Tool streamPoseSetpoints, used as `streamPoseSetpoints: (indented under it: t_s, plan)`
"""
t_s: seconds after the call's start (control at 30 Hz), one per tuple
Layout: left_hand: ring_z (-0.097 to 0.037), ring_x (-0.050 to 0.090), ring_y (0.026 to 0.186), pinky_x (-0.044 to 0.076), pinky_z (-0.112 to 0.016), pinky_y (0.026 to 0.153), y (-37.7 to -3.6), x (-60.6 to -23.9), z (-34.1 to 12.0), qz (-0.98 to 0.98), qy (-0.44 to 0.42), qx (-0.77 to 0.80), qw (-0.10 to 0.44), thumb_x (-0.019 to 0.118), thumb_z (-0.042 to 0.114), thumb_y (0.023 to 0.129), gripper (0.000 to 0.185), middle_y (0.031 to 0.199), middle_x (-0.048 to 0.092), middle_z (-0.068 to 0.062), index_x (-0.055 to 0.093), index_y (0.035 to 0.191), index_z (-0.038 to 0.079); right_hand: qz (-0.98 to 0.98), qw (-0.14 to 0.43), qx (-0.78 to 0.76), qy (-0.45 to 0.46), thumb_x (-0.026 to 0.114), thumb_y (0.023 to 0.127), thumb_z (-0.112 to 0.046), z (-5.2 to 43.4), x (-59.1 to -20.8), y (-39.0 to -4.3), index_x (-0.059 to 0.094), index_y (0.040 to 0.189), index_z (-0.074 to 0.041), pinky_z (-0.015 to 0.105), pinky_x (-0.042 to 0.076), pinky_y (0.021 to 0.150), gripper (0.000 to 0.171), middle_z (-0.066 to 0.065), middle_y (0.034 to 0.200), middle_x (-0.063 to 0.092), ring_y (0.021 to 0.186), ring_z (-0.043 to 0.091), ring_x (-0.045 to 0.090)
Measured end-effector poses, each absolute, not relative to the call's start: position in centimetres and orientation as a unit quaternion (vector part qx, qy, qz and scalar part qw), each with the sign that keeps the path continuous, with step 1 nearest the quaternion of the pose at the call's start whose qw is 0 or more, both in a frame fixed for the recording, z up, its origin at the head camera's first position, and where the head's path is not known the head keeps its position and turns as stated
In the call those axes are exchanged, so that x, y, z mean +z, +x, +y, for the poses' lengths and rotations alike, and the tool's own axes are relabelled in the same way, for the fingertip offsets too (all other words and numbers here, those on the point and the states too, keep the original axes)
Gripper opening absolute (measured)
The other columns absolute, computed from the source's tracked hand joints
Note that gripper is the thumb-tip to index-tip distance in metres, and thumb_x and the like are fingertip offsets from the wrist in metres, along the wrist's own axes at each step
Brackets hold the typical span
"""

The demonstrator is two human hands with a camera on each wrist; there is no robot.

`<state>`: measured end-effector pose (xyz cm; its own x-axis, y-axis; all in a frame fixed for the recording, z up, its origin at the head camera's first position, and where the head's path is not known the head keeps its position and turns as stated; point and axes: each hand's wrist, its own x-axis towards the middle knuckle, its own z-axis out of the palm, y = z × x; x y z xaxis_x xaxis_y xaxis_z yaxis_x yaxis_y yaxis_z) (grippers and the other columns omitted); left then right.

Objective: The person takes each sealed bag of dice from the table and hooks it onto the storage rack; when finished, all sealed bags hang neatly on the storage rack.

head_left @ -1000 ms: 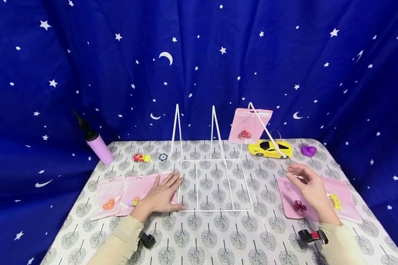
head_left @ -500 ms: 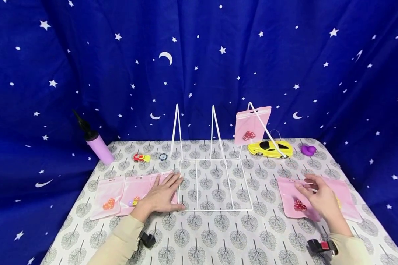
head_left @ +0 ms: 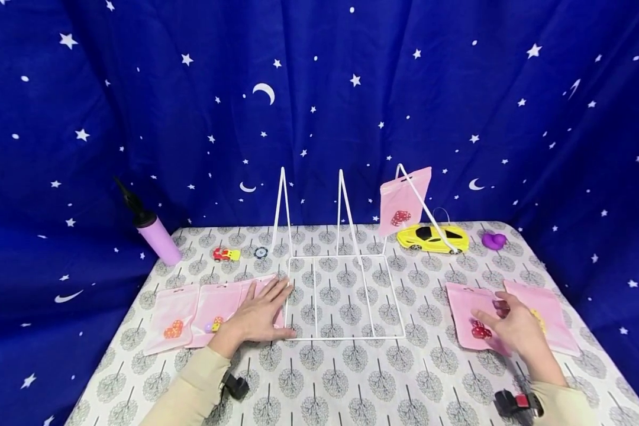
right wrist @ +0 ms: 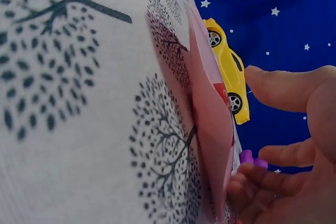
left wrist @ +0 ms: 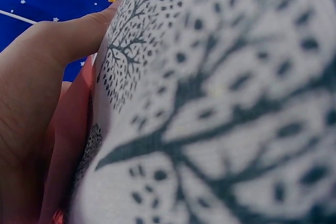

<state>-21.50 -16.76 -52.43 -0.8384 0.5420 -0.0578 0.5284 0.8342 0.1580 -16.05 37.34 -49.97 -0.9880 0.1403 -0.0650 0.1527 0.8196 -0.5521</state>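
Note:
My left hand (head_left: 258,316) lies flat with spread fingers on a pink zip bag (head_left: 280,319), its thumb and fingertips at the left side of the white wire rack (head_left: 346,338). My right hand (head_left: 518,326) is low over another pink zip bag (head_left: 464,300) with red dice inside. Thumb and fingers stand apart there, with nothing gripped, and the right wrist view shows the bag (right wrist: 210,119) beside them. Partly behind that hand lies a pink bag with yellow contents (head_left: 556,313). One pink bag with red dice (head_left: 404,200) hangs from the rack's right hook.
Two more pink bags, one with orange dice (head_left: 173,329) and one with yellow and purple pieces (head_left: 213,299), lie left. Along the back are a purple pump (head_left: 160,239), a small red-and-yellow toy car (head_left: 226,254), a dark ring (head_left: 261,252), a yellow car (head_left: 431,238) and a purple toy (head_left: 494,240).
My right hand has moved right and lower, down to the bag with red dice. The hanging bag has swivelled on its hook. My left hand has stayed put.

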Motion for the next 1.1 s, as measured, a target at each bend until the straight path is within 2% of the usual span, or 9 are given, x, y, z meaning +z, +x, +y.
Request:
streamPoseSetpoints:
  t_s: [0.3, 0.47, 0.63, 0.87, 0.97, 1.1]
  plan:
    - [-0.029, 0.011, 0.151, 0.006, -0.065, 0.118, -21.76, -52.7, -16.77, 0.955, 0.287, 0.068, 0.035, 0.048, 0.084, 0.075, 0.11, 0.165, 0.01, -0.004, 0.019, 0.157, 0.017, 0.96, 0.061, -0.249, 0.11, 0.064, 0.082, -0.064, 37.87, -49.68, -16.26, 0.025, 0.142, 0.017, 0.07, 0.039, 0.093, 0.108, 0.048, 0.132, 0.037, 0.116, 0.065, 0.04]
    - [-0.03, 0.013, 0.151, 0.006, -0.066, 0.117, -21.76, -52.71, -16.69, 0.952, 0.296, 0.069, 0.028, 0.048, 0.084, 0.076, 0.109, 0.164, 0.011, -0.004, 0.02, 0.156, 0.016, 0.961, 0.082, -0.238, 0.116, 0.067, 0.08, -0.064, 37.95, -49.66, -16.26, 0.026, 0.14, 0.018, 0.068, 0.041, 0.091, 0.11, 0.048, 0.132, 0.037, 0.115, 0.064, 0.041]
    - [-0.028, 0.011, 0.151, 0.005, -0.064, 0.118, -21.74, -52.67, -16.7, 0.954, 0.29, 0.065, 0.028, 0.047, 0.085, 0.075, 0.11, 0.165, 0.01, -0.003, 0.018, 0.157, 0.018, 0.952, 0.101, -0.259, 0.129, 0.065, 0.08, -0.067, 37.89, -49.73, -16.5, 0.021, 0.144, 0.015, 0.068, 0.041, 0.092, 0.113, 0.047, 0.135, 0.034, 0.108, 0.056, 0.048]
    - [-0.03, 0.01, 0.151, 0.006, -0.065, 0.118, -21.72, -52.85, -16.78, 0.955, 0.287, 0.067, 0.035, 0.047, 0.085, 0.075, 0.111, 0.165, 0.009, -0.003, 0.019, 0.157, 0.017, 0.951, 0.076, -0.266, 0.135, 0.066, 0.078, -0.068, 37.59, -50.13, -16.27, 0.023, 0.145, 0.011, 0.066, 0.044, 0.087, 0.112, 0.043, 0.129, 0.044, 0.11, 0.062, 0.045]
    - [-0.03, 0.01, 0.151, 0.006, -0.066, 0.118, -21.68, -52.87, -16.82, 0.955, 0.285, 0.068, 0.033, 0.047, 0.085, 0.075, 0.111, 0.165, 0.009, -0.003, 0.02, 0.156, 0.016, 0.949, 0.068, -0.271, 0.143, 0.068, 0.077, -0.067, 37.41, -50.3, -16.28, 0.026, 0.142, 0.013, 0.064, 0.045, 0.083, 0.112, 0.042, 0.123, 0.047, 0.106, 0.061, 0.048]
    - [-0.03, 0.009, 0.151, 0.005, -0.065, 0.118, -21.56, -52.85, -16.82, 0.956, 0.283, 0.066, 0.038, 0.047, 0.085, 0.075, 0.111, 0.165, 0.008, -0.003, 0.019, 0.156, 0.016, 0.949, 0.078, -0.264, 0.153, 0.069, 0.075, -0.068, 37.26, -50.4, -16.32, 0.026, 0.139, 0.018, 0.065, 0.043, 0.086, 0.115, 0.045, 0.124, 0.045, 0.107, 0.063, 0.045]
